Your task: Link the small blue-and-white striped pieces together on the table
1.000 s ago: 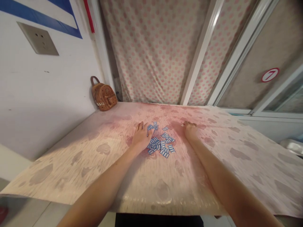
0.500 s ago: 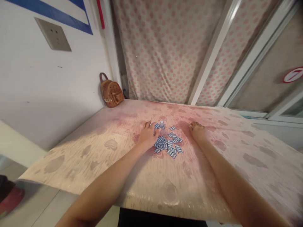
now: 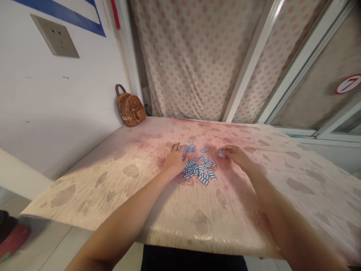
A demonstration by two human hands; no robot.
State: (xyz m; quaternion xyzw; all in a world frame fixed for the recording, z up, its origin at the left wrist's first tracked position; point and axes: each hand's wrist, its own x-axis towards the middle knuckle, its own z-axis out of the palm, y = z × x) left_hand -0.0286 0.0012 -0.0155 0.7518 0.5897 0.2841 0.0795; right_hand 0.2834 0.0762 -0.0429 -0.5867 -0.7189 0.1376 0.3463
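Many small blue-and-white striped cards (image 3: 191,168) lie in a loose, overlapping pile on the patterned tablecloth (image 3: 169,205). My left hand (image 3: 175,159) rests at the pile's left edge, its thumb apart from the fingers, touching or hovering just over the cards there; whether it grips one is not visible, but it looks open. To the right of the pile, my right hand (image 3: 234,153) pinches one small striped card (image 3: 221,153) between thumb and fingertips. A single card (image 3: 204,150) lies apart between the two hands.
A small brown backpack (image 3: 131,109) leans against the wall at the table's far left corner. Behind the table hangs a dotted curtain (image 3: 186,60) beside white window frames. A wall socket (image 3: 56,37) is at upper left. A red shoe (image 3: 14,241) shows on the floor.
My right hand has turned and lifted slightly, and the striped card in its fingers now shows. My left hand has stayed nearly where it was. The view has shifted a little.
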